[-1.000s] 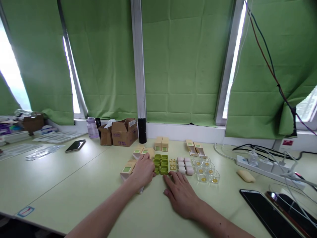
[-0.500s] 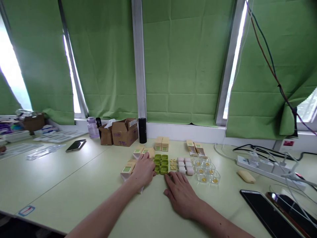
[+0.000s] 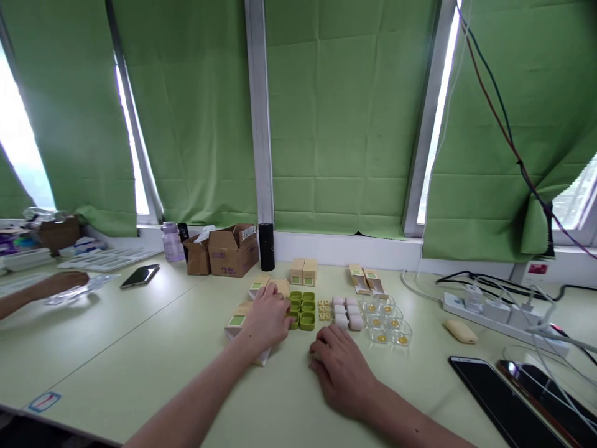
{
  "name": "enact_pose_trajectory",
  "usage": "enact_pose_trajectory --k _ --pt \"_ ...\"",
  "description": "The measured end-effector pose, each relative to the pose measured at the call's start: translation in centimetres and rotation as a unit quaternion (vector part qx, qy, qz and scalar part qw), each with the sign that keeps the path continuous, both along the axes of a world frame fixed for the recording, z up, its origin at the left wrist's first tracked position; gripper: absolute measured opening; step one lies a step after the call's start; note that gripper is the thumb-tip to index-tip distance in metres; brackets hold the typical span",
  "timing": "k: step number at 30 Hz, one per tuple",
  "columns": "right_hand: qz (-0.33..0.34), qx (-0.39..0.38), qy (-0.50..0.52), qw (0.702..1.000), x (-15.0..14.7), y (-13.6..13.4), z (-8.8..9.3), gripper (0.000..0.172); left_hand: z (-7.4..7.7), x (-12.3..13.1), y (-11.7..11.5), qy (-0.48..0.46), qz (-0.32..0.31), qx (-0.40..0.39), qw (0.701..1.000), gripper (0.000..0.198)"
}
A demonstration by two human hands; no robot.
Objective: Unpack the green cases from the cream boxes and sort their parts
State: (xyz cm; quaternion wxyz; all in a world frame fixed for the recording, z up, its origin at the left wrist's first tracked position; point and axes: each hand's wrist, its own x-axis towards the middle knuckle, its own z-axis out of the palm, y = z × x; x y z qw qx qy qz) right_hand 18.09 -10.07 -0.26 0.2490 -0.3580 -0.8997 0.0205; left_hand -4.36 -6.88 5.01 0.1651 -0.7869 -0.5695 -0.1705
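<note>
My left hand point(image 3: 267, 316) lies over the left side of the green square cups point(image 3: 308, 307), next to the kraft boxes with green labels point(image 3: 237, 320); what its curled fingers hold, if anything, is hidden. My right hand point(image 3: 342, 373) rests on the table below the cups, fingers bent together, with nothing visible in it. Small yellow pieces point(image 3: 324, 310), pale pink and white blocks point(image 3: 347, 313) and clear containers with yellow centres point(image 3: 387, 322) stand in rows to the right. Two kraft boxes point(image 3: 303, 272) stand behind the cups, and two opened ones point(image 3: 367, 280) lie farther right.
Another person's hand point(image 3: 63, 283) touches clear plastic bags at the far left. Cardboard boxes point(image 3: 233, 251), a black cylinder point(image 3: 267, 247) and a purple bottle point(image 3: 173, 242) line the back. A power strip point(image 3: 504, 320) and dark phones point(image 3: 501, 398) lie right.
Another person's hand has come in at the far left. My right hand's fingers have drawn in from a flatter spread. My left hand has shifted slightly left.
</note>
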Motion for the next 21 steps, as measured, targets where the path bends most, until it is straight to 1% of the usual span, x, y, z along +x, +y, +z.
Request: enact_pose_trajectory --k 4,8,15,18,21 --pt "0.018 -0.009 -0.054 0.998 0.1 -1.2 0.0 0.015 0.5 -0.3 0.1 -0.014 0.011 0.044 0.999 0.019" --pt "0.038 -0.021 -0.093 0.995 0.2 -2.2 0.2 0.014 1.6 -0.5 0.2 -0.047 0.01 0.085 0.995 0.021" --pt "0.037 -0.046 -0.09 0.994 0.3 -2.3 0.9 0.012 4.0 -0.6 0.4 -0.082 0.008 0.147 0.986 0.02" --pt "0.038 -0.055 -0.098 0.993 0.3 -2.3 1.0 0.012 4.7 -0.2 1.4 -0.072 0.002 0.147 0.986 0.022" --pt "0.039 -0.06 -0.097 0.993 0.3 -2.3 0.9 0.013 5.0 0.5 3.2 -0.044 -0.005 0.118 0.992 0.025"
